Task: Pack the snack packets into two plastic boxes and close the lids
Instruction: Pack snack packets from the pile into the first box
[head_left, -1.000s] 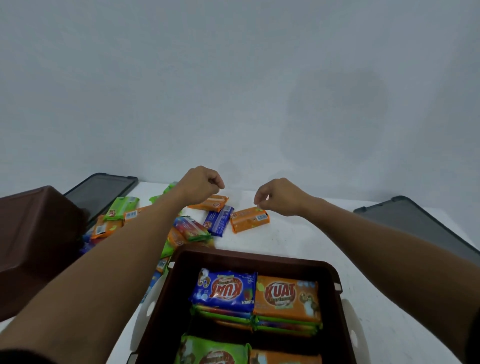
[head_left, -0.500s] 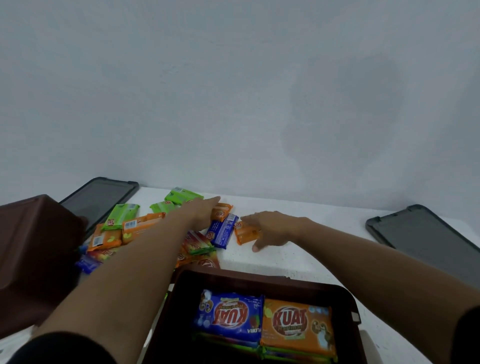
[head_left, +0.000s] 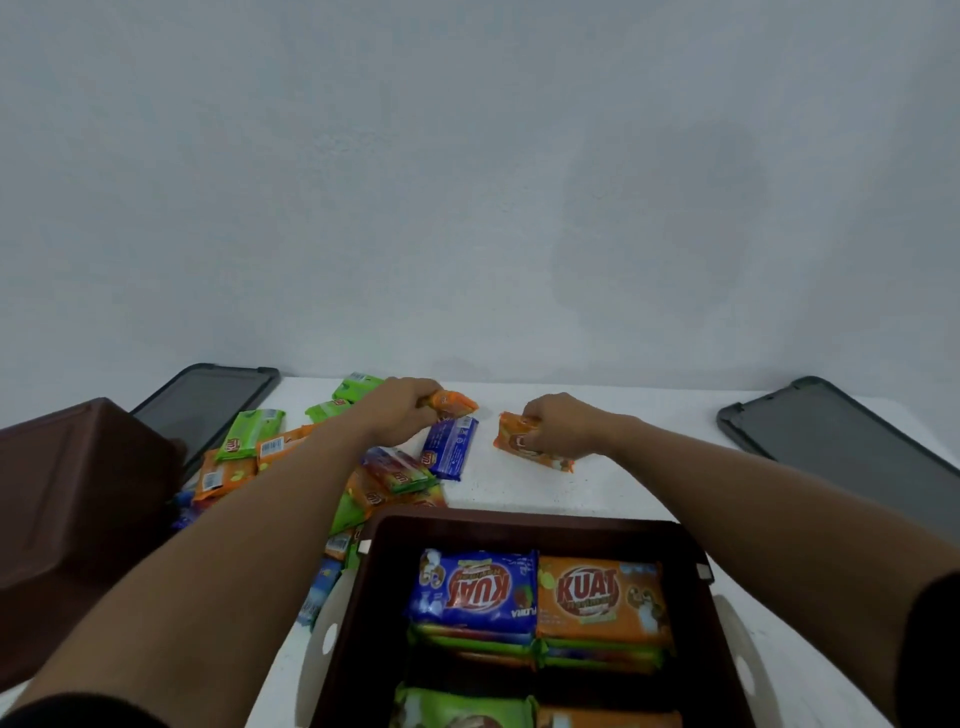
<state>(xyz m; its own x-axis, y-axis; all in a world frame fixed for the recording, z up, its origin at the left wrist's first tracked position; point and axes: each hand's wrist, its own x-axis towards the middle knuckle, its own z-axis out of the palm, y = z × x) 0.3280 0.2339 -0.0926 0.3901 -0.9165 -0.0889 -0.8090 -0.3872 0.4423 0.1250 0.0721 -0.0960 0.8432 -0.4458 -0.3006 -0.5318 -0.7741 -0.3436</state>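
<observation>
My left hand (head_left: 397, 415) pinches an orange packet (head_left: 453, 404); my right hand (head_left: 558, 428) grips another orange pack (head_left: 511, 441), bare table (head_left: 623, 483) beside it.

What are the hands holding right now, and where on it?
Left hand: orange packet, by its near end. Right hand: orange snack packet, gripped along its far edge.

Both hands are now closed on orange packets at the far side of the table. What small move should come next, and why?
Probably lift both packets and bring them back over the open brown box. The left hand and right hand each already have a grip on an orange packet, and the box holds packets but still shows dark gaps.
</observation>
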